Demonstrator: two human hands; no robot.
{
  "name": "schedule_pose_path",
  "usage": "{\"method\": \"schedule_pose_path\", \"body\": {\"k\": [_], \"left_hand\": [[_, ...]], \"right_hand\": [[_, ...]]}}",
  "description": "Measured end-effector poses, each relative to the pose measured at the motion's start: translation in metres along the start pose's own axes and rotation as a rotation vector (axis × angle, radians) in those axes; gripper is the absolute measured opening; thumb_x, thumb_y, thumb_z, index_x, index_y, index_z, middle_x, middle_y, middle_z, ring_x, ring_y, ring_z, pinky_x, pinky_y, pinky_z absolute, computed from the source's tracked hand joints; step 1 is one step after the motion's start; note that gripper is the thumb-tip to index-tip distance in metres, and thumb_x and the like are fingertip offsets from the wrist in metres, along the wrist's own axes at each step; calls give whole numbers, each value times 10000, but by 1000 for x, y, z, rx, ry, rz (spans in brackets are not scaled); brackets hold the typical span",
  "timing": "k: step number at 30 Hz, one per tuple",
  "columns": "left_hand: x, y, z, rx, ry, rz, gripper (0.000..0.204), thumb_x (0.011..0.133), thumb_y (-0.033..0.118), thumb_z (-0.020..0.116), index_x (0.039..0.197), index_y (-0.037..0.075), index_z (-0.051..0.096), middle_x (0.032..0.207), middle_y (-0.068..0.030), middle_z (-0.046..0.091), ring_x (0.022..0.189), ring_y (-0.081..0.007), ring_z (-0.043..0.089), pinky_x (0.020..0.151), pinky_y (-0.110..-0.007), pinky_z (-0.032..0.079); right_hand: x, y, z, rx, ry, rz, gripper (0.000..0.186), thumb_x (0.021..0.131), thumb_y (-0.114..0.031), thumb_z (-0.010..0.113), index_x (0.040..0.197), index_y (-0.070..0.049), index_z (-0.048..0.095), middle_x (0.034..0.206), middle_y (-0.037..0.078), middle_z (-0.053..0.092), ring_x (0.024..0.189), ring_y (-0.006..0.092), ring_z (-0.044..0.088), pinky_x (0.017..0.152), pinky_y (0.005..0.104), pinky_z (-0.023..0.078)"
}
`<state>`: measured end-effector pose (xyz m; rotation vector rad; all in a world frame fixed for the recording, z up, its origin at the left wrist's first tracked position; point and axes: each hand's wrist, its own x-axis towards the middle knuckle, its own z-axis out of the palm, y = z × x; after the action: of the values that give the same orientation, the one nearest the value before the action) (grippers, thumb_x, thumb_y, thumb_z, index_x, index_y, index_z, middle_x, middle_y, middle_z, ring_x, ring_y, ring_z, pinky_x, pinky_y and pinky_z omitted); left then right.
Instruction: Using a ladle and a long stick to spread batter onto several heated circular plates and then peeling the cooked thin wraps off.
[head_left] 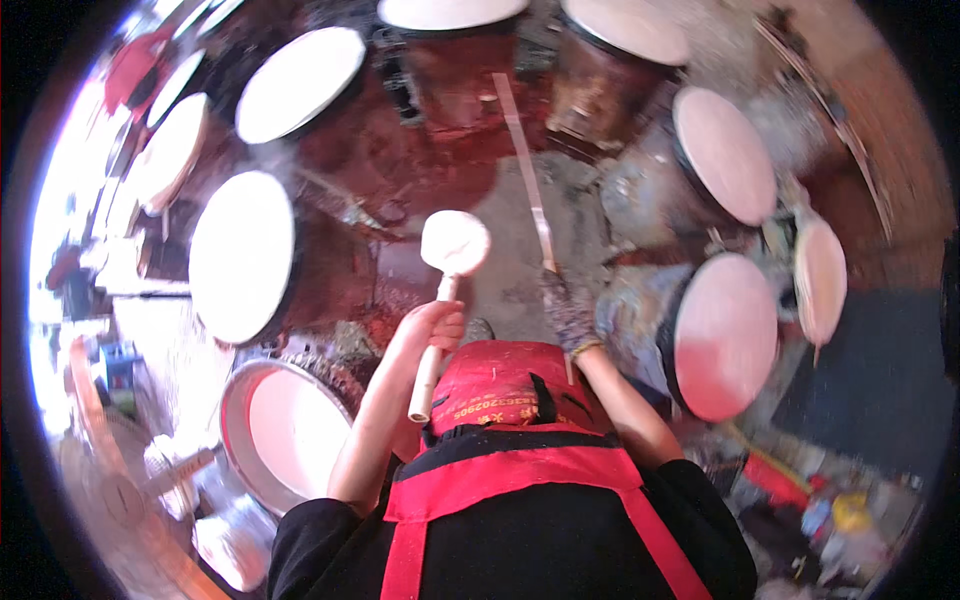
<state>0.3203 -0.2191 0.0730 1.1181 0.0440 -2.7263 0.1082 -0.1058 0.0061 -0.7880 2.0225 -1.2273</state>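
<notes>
My left hand (433,325), bare, is closed round the pale tubular handle of a tool with a rounded white head (456,242). Its head points away from me and its handle end hangs toward my lap; whether it is a ladle or a mallet cannot be made out. My right hand (568,308), in a patterned glove with a yellowish band at the wrist, grips a long thin pale stick (524,165). The stick reaches forward over the floor, its far end near the drums at the back. A red apron (510,470) with dark trim covers my front.
Several drum-shaped vessels with pale round tops stand around me, such as one at left (243,258), one at right (726,335) and a rimmed one (288,432) near my left elbow. A pale disc on a stick (820,285) is at far right. Coloured litter (850,512) lies lower right.
</notes>
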Motion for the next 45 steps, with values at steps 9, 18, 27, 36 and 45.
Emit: {"method": "schedule_pose_path", "body": {"k": [9, 18, 27, 36, 45], "left_hand": [[-22, 70, -2, -244, -19, 242, 93, 862, 35, 451, 935, 15, 398, 634, 16, 352, 453, -29, 313, 338, -153, 240], [-21, 177, 19, -518, 11, 541, 95, 884, 61, 436, 954, -2, 425, 640, 4, 360, 455, -36, 304, 342, -155, 243], [-28, 229, 114, -877, 52, 942, 165, 913, 75, 402, 1034, -37, 403, 678, -19, 369, 455, -38, 314, 321, -150, 279], [-24, 248, 134, -1121, 30, 1143, 176, 913, 69, 389, 1043, -49, 387, 706, -33, 364, 461, -46, 323, 322, -161, 296], [-18, 250, 147, -1168, 78, 1265, 207, 909, 63, 386, 1073, -63, 376, 713, -32, 362, 458, -41, 320, 323, -159, 301]], "right_hand": [[113, -34, 49, -391, -94, -136, 320, 835, -336, 558, 916, -30, 598, 720, 186, 584, 680, 325, 575, 619, 397, 448], [317, -157, 199, -595, -508, -626, 230, 808, -273, 551, 895, -60, 562, 831, 189, 596, 825, 375, 567, 681, 456, 461], [411, -259, 359, -797, -829, -1321, 277, 783, -340, 564, 925, -104, 530, 867, 123, 556, 737, 295, 606, 583, 418, 482], [499, -258, 373, -694, -993, -1566, 311, 694, -264, 641, 945, -134, 512, 868, 91, 532, 703, 289, 599, 566, 417, 478], [537, -251, 374, -712, -1085, -1753, 249, 721, -263, 585, 917, -130, 511, 799, 89, 540, 684, 266, 596, 528, 406, 468]]}}
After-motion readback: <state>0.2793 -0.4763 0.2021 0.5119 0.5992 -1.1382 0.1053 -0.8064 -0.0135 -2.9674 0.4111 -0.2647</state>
